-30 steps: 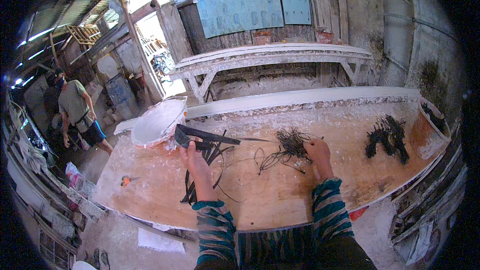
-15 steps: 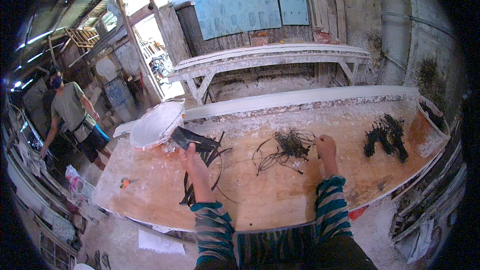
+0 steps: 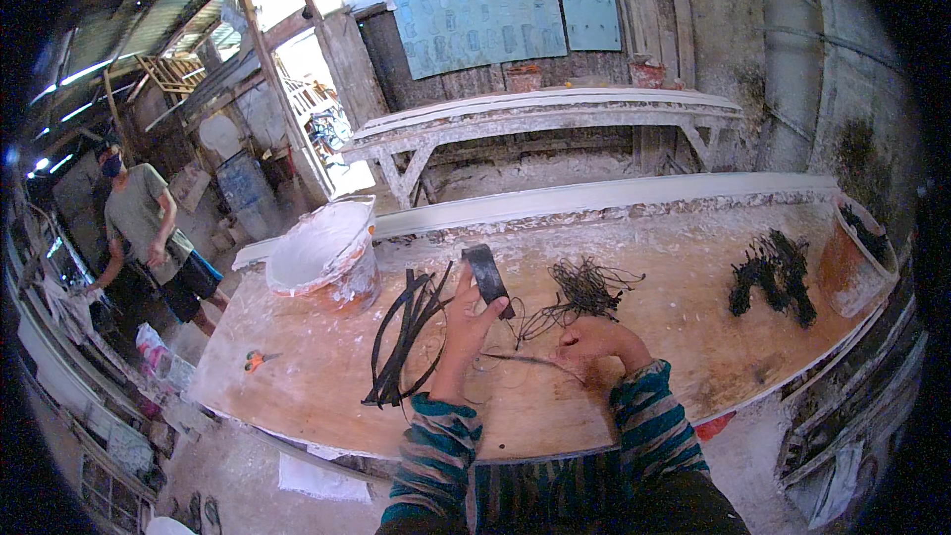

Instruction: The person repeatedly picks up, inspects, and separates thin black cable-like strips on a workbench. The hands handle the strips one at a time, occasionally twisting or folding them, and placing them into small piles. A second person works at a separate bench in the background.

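Two striped sleeves [image 3: 441, 446] reach over the wooden counter [image 3: 555, 416]. A thin dark strand [image 3: 520, 358] lies across the wood between the hands. The right hand [image 3: 604, 342] is turned down with its fingers curled in, near the strand's right end; they hide their own grip, so I cannot tell whether they pinch anything. The left hand [image 3: 471, 315] grasps a flat black strip [image 3: 485, 280] between thumb and fingers, raised and tilted over the middle of the counter.

Orange-handled scissors [image 3: 258, 361] lie well to the left. Long black straps [image 3: 404, 342] lie in a loose heap just left of the left hand. Beyond the right hand sits a tangle [image 3: 584, 287] of black cord; farther right is a dark bundle [image 3: 778, 277], near an orange tub [image 3: 854, 272].

A white-smeared bucket [image 3: 355, 277] stands behind the straps. A long white beam [image 3: 594, 199] lines the far edge. Past it are a whitened trestle [image 3: 555, 115], blue panels [image 3: 480, 15] and, left, a standing person [image 3: 144, 208].
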`<state>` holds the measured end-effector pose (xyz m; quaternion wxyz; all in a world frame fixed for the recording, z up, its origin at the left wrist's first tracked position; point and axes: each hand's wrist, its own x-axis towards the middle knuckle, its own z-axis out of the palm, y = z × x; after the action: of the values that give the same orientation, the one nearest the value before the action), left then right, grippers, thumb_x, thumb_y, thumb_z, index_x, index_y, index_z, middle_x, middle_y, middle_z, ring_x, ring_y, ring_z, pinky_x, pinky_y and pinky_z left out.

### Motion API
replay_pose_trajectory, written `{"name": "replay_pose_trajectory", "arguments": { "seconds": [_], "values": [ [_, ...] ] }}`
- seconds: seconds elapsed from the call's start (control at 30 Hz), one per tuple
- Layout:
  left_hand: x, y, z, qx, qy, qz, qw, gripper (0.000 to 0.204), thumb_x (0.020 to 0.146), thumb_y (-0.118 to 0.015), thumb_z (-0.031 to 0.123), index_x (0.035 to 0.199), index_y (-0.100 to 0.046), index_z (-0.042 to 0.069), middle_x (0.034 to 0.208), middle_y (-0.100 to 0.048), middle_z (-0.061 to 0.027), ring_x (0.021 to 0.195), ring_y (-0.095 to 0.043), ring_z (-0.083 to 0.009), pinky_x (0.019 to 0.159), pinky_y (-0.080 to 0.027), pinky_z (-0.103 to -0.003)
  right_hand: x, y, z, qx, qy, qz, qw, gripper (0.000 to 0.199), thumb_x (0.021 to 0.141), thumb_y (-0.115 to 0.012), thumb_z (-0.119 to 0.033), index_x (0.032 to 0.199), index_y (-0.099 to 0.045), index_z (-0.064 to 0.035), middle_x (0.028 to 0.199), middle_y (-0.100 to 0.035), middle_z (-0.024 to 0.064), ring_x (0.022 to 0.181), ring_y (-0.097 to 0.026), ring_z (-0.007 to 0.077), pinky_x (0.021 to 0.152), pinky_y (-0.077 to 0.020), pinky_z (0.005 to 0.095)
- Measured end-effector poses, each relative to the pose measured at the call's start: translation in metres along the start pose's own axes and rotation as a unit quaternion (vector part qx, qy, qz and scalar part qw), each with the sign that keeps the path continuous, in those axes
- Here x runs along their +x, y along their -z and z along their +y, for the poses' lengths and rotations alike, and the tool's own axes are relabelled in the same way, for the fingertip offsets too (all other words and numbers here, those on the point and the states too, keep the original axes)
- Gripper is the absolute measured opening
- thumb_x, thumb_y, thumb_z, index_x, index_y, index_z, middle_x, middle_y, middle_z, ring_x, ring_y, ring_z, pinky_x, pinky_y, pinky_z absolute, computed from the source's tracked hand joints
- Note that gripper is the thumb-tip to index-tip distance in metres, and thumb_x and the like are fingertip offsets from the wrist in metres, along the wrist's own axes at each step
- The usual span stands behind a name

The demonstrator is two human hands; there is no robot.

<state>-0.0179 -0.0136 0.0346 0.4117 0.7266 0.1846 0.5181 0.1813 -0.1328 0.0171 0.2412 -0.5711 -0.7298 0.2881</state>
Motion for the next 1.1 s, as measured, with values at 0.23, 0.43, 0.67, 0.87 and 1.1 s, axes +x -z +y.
{"name": "replay_pose_trajectory", "arguments": {
  "seconds": [0.23, 0.43, 0.67, 0.87, 1.1],
  "values": [
    [-0.005, -0.014, -0.005, -0.062, 0.180, -0.108, 0.976, 0.014, 0.078, -0.061, 0.008, 0.091, -0.059, 0.002, 0.079, -0.058, 0.0025, 0.068, -0.051, -0.0047, 0.062, -0.041, -0.019, 0.014, -0.003, 0.003, 0.078, -0.031, 0.173, 0.981, 0.028, 0.082, -0.057, -0.030, 0.088, -0.062, -0.0032, 0.067, -0.058, 0.0026, 0.060, -0.051, 0.0095, 0.053, -0.0400, 0.0260],
    [-0.011, -0.032, -0.008, -0.165, 0.165, -0.154, 0.960, 0.019, 0.077, -0.062, 0.004, 0.093, -0.053, 0.004, 0.081, -0.059, -0.0004, 0.070, -0.052, -0.0062, 0.064, -0.042, -0.021, 0.017, -0.012, -0.018, 0.291, 0.029, 0.229, 0.928, 0.023, 0.083, -0.057, -0.022, 0.096, -0.061, -0.0033, 0.075, -0.058, -0.0017, 0.061, -0.050, 0.0057, 0.056, -0.0409, 0.0195],
    [-0.013, -0.034, -0.007, -0.174, 0.150, -0.177, 0.957, 0.017, 0.077, -0.062, 0.004, 0.090, -0.051, 0.006, 0.076, -0.056, 0.0017, 0.068, -0.050, -0.0048, 0.061, -0.040, -0.019, 0.021, -0.018, -0.011, 0.329, 0.024, 0.241, 0.913, 0.012, 0.080, -0.059, -0.013, 0.083, -0.060, -0.0014, 0.071, -0.057, -0.0013, 0.061, -0.050, 0.0048, 0.055, -0.0404, 0.0190],
    [-0.014, -0.034, 0.007, -0.077, 0.156, -0.160, 0.972, 0.017, 0.078, -0.062, 0.008, 0.071, -0.046, 0.008, 0.063, -0.042, 0.0059, 0.058, -0.038, -0.0029, 0.049, -0.030, -0.019, 0.023, -0.022, -0.008, 0.256, 0.003, 0.289, 0.922, 0.007, 0.078, -0.059, -0.008, 0.075, -0.059, -0.0014, 0.066, -0.055, -0.0013, 0.057, -0.049, 0.0046, 0.052, -0.0398, 0.0190],
    [-0.021, -0.034, -0.028, 0.021, 0.120, -0.146, 0.982, 0.009, 0.080, -0.061, 0.013, 0.079, -0.056, 0.006, 0.066, -0.052, 0.0033, 0.058, -0.045, -0.0038, 0.051, -0.035, -0.019, 0.023, -0.027, -0.014, 0.160, -0.003, 0.334, 0.929, 0.005, 0.075, -0.059, -0.006, 0.074, -0.059, -0.0014, 0.062, -0.053, -0.0017, 0.052, -0.049, 0.0045, 0.047, -0.0393, 0.0195]
  ]
}}
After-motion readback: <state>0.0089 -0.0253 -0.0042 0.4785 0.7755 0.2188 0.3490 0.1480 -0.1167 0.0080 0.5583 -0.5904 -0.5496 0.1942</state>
